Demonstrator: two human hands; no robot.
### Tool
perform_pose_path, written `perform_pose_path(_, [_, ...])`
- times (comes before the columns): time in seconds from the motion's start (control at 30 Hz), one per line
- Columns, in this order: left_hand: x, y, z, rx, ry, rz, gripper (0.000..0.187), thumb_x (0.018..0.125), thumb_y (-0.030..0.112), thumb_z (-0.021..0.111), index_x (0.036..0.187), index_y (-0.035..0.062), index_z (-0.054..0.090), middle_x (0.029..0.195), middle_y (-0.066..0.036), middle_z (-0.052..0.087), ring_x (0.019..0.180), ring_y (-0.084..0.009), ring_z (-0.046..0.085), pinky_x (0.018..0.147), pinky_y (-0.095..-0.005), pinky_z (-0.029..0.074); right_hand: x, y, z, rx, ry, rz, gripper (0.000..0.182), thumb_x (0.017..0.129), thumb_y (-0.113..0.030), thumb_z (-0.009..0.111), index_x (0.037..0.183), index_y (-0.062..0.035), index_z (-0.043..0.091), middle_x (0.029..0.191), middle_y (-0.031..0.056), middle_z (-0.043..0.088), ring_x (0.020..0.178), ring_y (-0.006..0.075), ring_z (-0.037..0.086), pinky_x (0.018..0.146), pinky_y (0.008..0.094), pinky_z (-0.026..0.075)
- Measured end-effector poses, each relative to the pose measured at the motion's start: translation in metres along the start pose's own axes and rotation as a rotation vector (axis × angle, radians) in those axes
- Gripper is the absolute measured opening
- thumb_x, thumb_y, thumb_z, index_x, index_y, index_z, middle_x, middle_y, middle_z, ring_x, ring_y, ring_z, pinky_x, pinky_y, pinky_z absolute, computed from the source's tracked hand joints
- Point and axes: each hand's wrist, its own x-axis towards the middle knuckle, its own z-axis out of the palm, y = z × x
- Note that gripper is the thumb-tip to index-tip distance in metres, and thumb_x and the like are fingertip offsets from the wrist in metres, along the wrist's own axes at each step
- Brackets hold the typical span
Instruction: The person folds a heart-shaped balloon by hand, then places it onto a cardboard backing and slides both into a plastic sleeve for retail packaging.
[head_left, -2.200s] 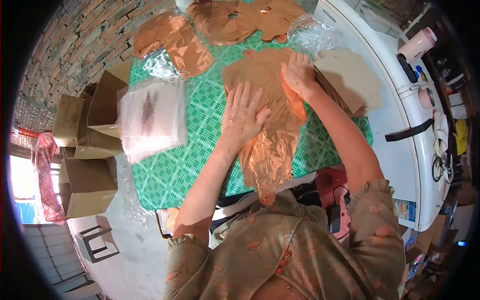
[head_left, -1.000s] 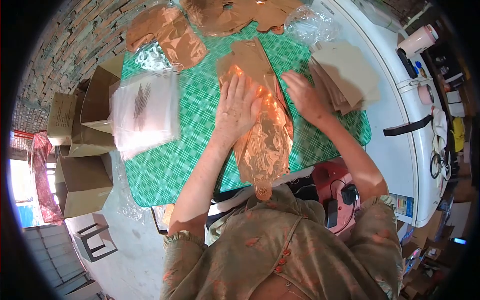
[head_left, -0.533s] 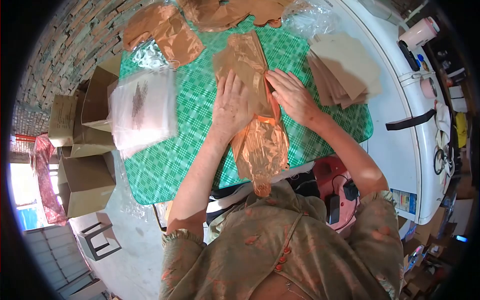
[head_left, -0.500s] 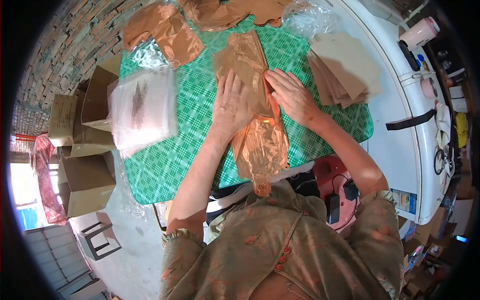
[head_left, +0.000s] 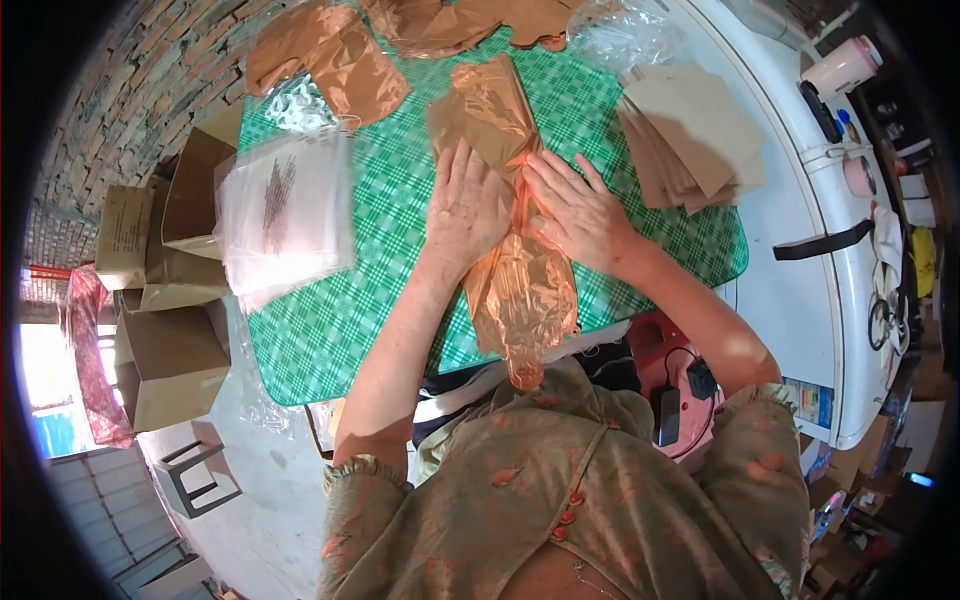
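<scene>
A long, shiny copper-coloured plastic piece (head_left: 522, 300), which looks like a foil balloon or film garment, lies lengthwise on the green checked tablecloth (head_left: 390, 240). Its near end hangs over the table edge towards my body. My left hand (head_left: 465, 205) rests flat on its left side, fingers stretched out and pointing away. Across the piece, my right hand (head_left: 580, 205) lies on the right edge with fingers extended and thumb apart. Between the two hands the material is creased and bunched. Part of it is hidden beneath both palms.
Clear plastic bags (head_left: 285, 215) are stacked at the left, beside open cardboard boxes (head_left: 175, 365). Brown cards (head_left: 690, 135) fan out at the right. More copper-coloured pieces (head_left: 355, 70) and crumpled clear film (head_left: 625, 35) lie at the back. A white appliance (head_left: 800, 280) stands right.
My right hand has moved left and slightly inward over the copper-coloured piece, pressing its right edge towards my left hand. The left hand has stayed nearly in place.
</scene>
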Motion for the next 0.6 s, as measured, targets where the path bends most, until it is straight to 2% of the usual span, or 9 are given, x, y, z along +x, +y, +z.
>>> perform_pose_path(0.33, [-0.001, -0.003, 0.003, -0.043, -0.001, 0.012, 0.052, 0.105, 0.033, 0.050, 0.143, -0.0018, 0.057, 0.159, -0.022, 0.045, 0.154, -0.0395, 0.034, 0.129, -0.0546, 0.022, 0.001, -0.002, 0.000, -0.002, -0.041, -0.005, 0.065, 0.100, -0.036, 0.063, 0.156, -0.0058, 0.049, 0.167, 0.0148, 0.039, 0.157, 0.0308, 0.031, 0.127, 0.0595, 0.018])
perform_pose_path(0.43, [0.001, -0.004, 0.006, -0.066, 0.131, -0.011, 0.056, 0.106, 0.037, 0.050, 0.145, -0.0027, 0.055, 0.161, -0.023, 0.043, 0.155, -0.0398, 0.032, 0.128, -0.0554, 0.022, 0.000, -0.001, -0.002, -0.021, -0.073, -0.013, 0.060, 0.101, -0.037, 0.062, 0.154, -0.0095, 0.052, 0.167, 0.0157, 0.037, 0.158, 0.0313, 0.030, 0.127, 0.0608, 0.017])
perform_pose_path(0.53, [0.003, -0.006, -0.006, -0.082, 0.111, -0.131, 0.059, 0.103, 0.037, 0.056, 0.147, -0.0020, 0.052, 0.161, -0.024, 0.041, 0.156, -0.0401, 0.031, 0.128, -0.0568, 0.021, 0.000, -0.003, -0.004, 0.019, -0.074, 0.001, 0.054, 0.102, -0.037, 0.062, 0.149, -0.0123, 0.057, 0.167, 0.0169, 0.037, 0.158, 0.0317, 0.029, 0.127, 0.0611, 0.016])
perform_pose_path(0.6, [0.005, -0.005, -0.024, -0.142, 0.268, -0.145, 0.061, 0.101, 0.035, 0.061, 0.149, -0.0005, 0.050, 0.161, -0.024, 0.041, 0.156, -0.0403, 0.030, 0.128, -0.0569, 0.021, 0.000, -0.002, -0.002, 0.027, -0.059, -0.011, 0.050, 0.103, -0.038, 0.061, 0.146, -0.0125, 0.060, 0.167, 0.0179, 0.037, 0.158, 0.0320, 0.028, 0.127, 0.0611, 0.015])
